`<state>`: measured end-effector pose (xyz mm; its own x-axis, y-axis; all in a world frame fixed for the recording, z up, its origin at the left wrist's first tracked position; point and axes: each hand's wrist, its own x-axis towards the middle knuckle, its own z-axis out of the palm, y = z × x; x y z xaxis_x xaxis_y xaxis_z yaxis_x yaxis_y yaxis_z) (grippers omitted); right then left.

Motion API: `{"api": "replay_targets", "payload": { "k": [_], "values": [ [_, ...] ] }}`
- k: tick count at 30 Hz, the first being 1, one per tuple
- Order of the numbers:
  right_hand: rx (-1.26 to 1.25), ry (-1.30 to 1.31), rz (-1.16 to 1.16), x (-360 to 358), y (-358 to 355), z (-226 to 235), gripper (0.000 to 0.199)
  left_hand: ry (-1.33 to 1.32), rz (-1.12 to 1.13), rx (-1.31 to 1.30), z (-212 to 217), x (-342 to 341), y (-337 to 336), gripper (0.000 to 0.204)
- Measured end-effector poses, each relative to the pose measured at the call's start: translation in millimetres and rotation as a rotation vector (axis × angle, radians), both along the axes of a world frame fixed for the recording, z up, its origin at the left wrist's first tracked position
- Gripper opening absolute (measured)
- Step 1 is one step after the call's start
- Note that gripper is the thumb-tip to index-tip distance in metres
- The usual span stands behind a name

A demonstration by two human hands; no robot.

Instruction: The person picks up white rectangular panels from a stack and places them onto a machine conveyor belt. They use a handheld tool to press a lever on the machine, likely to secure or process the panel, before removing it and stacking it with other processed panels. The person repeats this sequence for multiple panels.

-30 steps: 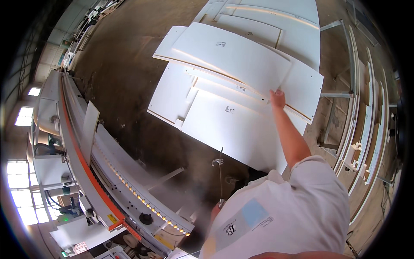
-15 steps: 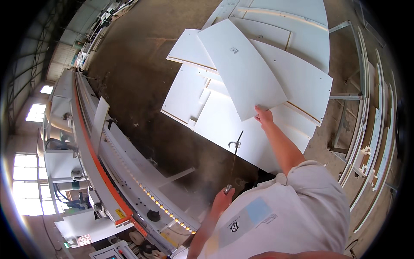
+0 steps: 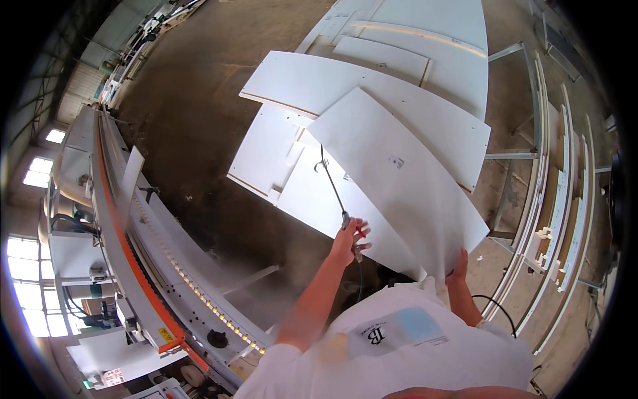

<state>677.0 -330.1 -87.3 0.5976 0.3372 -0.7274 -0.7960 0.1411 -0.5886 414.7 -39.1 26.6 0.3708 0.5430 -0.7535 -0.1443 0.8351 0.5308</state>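
My right hand [image 3: 458, 267] grips the near right edge of a long white panel [image 3: 405, 193], partly hidden behind it. The panel slants across a stack, its near end close to my shirt. My left hand [image 3: 348, 243] is closed round the handle of an air blow gun [image 3: 335, 193], some of its fingers raised. The gun's long thin nozzle points away over the panel's left edge, and a hook-shaped piece sits part way along it. A dark hose [image 3: 361, 282] hangs below the handle. Under the held panel lies another wide white panel [image 3: 306, 73] with small holes.
More white boards [image 3: 432, 73] are stacked beyond, some with bare brown edges. On the left runs a long machine with an orange strip [image 3: 143, 286] and a row of rollers [image 3: 199, 289]. Metal racking with long strips [image 3: 561, 186] stands on the right, beside a black cable [image 3: 502, 302].
The right hand has drawn the panel toward me and to the right, across the stack. My left hand has risen with the air blow gun, bringing its nozzle over the boards.
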Motion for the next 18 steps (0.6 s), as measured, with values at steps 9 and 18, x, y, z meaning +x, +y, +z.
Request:
{"api": "replay_targets", "payload": {
  "k": [9, 18],
  "values": [
    [-0.434, -0.228, -0.241, 5.2, -40.0, 26.0, 0.071, -0.143, -0.317, 0.009, -39.7, 53.4, -0.4, 0.037],
    [-0.269, -0.323, 0.004, 27.4, -4.9, 11.8, 0.069, -0.077, -0.124, 0.022, -19.2, -53.0, -48.7, 0.039]
  ]
}}
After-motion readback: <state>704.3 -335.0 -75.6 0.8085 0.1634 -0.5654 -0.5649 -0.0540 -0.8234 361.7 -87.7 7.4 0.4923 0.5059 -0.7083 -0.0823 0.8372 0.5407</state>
